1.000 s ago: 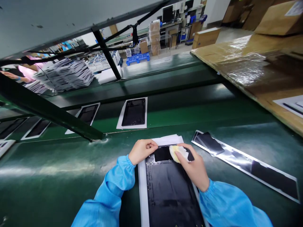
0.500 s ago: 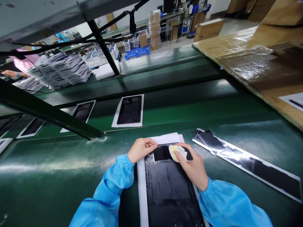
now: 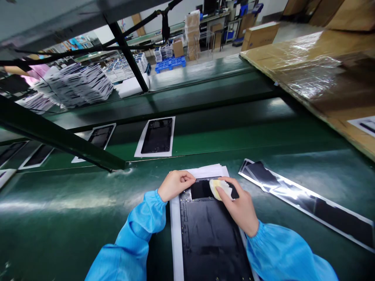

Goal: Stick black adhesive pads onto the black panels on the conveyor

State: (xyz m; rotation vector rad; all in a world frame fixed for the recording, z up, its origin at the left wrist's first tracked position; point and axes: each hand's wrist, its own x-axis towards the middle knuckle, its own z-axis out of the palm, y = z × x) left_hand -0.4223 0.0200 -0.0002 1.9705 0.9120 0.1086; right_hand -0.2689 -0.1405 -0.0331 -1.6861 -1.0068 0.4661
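A black tablet-like panel (image 3: 213, 234) with small circuit parts along its top lies on white sheets (image 3: 176, 242) in front of me. Near its upper end is a smooth black strip (image 3: 200, 190). My left hand (image 3: 177, 184) is at the panel's upper left corner, its thumb and forefinger pinched together; whatever is between them is hidden. In my right hand (image 3: 240, 205) I hold a crumpled white and yellowish wad (image 3: 218, 189), pressed against the black strip. Both sleeves are blue.
To the right lies a long strip of black film pieces (image 3: 307, 203) with white edges. Beyond, more panels (image 3: 157, 136) rest on white sheets on a green belt (image 3: 211, 128). A green post (image 3: 58, 134) slants on the left; plastic-wrapped cardboard (image 3: 310, 74) stands at right.
The panels on the belt have shifted slightly left. Far left, another person's arm has moved up. My hands have stayed nearly where they were.
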